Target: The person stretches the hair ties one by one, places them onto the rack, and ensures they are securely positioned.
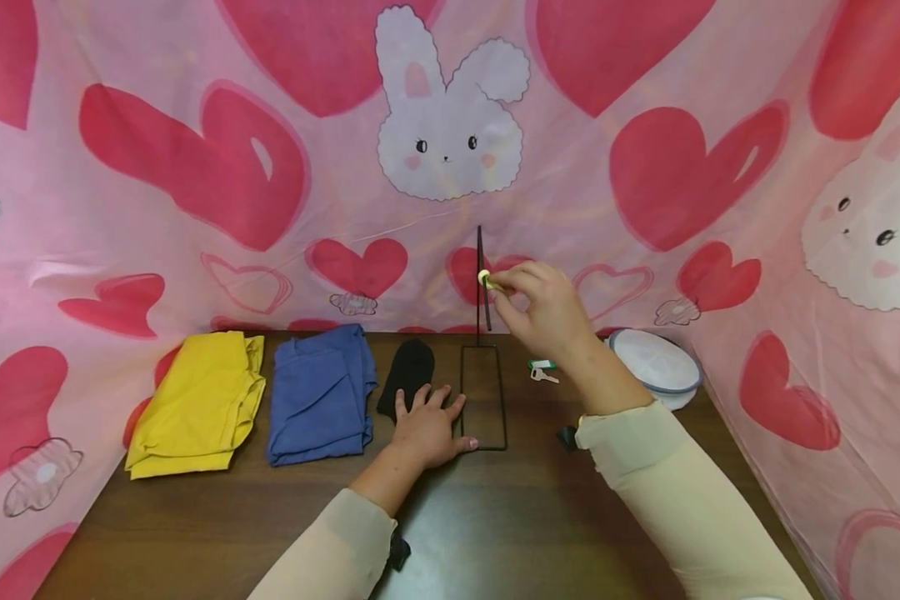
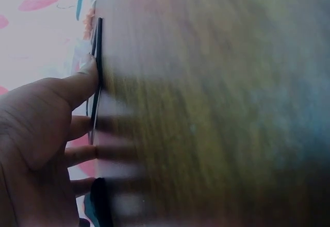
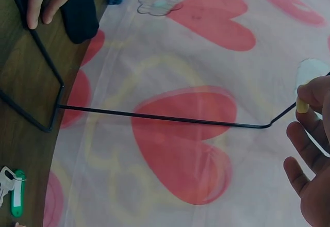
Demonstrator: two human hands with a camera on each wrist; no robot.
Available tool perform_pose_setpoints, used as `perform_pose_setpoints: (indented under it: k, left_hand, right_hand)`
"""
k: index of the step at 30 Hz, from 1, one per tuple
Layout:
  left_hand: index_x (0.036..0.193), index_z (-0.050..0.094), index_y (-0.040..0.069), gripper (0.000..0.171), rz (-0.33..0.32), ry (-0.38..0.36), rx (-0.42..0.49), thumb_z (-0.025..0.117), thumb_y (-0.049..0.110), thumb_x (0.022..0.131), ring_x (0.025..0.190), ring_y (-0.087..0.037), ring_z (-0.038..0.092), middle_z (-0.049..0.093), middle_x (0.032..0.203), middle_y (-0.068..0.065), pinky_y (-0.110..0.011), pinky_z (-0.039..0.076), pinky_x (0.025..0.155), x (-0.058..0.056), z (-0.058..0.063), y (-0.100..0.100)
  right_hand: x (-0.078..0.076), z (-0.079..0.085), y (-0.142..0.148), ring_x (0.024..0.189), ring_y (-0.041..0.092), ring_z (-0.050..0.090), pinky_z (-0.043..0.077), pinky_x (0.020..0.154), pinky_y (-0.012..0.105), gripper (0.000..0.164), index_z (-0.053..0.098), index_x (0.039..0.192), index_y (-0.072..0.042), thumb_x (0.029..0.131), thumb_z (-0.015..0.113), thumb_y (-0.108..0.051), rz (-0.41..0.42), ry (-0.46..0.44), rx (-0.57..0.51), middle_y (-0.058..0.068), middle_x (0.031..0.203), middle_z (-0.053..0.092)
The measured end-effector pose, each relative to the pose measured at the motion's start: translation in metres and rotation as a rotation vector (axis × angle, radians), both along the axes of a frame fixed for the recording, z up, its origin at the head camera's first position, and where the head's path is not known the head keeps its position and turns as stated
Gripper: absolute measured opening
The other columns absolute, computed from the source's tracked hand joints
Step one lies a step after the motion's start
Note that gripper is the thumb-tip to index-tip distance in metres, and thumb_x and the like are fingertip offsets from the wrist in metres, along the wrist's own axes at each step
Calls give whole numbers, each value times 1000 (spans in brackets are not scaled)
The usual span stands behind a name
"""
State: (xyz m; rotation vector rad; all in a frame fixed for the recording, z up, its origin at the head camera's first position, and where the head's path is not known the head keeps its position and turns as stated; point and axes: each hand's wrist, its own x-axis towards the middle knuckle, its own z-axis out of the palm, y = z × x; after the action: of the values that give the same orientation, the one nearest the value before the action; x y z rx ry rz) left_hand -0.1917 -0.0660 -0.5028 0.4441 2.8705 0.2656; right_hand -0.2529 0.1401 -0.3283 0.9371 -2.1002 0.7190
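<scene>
A black wire stand [image 1: 479,317] has a flat rectangular base on the brown table and a thin upright with an arm at its top. My left hand [image 1: 424,427] rests with spread fingers at the base's left side; the left wrist view shows the thumb [image 2: 85,80] against the wire. High up, my right hand [image 1: 543,312] pinches a small yellow, round-ended piece [image 1: 484,276] at the stand's arm. In the right wrist view this yellow piece [image 3: 302,106] sits between thumb and finger, right at the wire's end; its exact kind I cannot tell.
Left of the stand lie a black sock-like cloth [image 1: 411,367], folded blue cloth [image 1: 321,396] and folded yellow cloth [image 1: 198,404]. To the right are a key [image 1: 544,376] with a green tag [image 1: 542,364] and a white cap [image 1: 654,360]. A pink heart-patterned sheet [image 1: 562,225] surrounds the table.
</scene>
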Motion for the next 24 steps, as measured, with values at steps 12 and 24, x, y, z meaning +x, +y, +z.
perform_pose_setpoints:
  k: [12, 24]
  left_hand:
    - [162, 38, 33, 84, 0, -18, 2, 59, 74, 91, 157, -37, 18, 29, 169, -2, -74, 4, 118, 2, 2, 1]
    - [163, 36, 33, 85, -9, -4, -19, 57, 74, 92, 157, -37, 18, 29, 169, -2, -74, 5, 118, 2, 2, 0]
  right_hand:
    - [-27, -8, -11, 85, 29, 70, 56, 77, 43, 20, 81, 109, -3, 92, 73, -10, -104, -112, -110, 10, 94, 75]
    - [-50, -6, -23, 84, 28, 72, 56, 77, 44, 23, 81, 112, -6, 95, 68, -14, -214, -223, -161, 12, 99, 76]
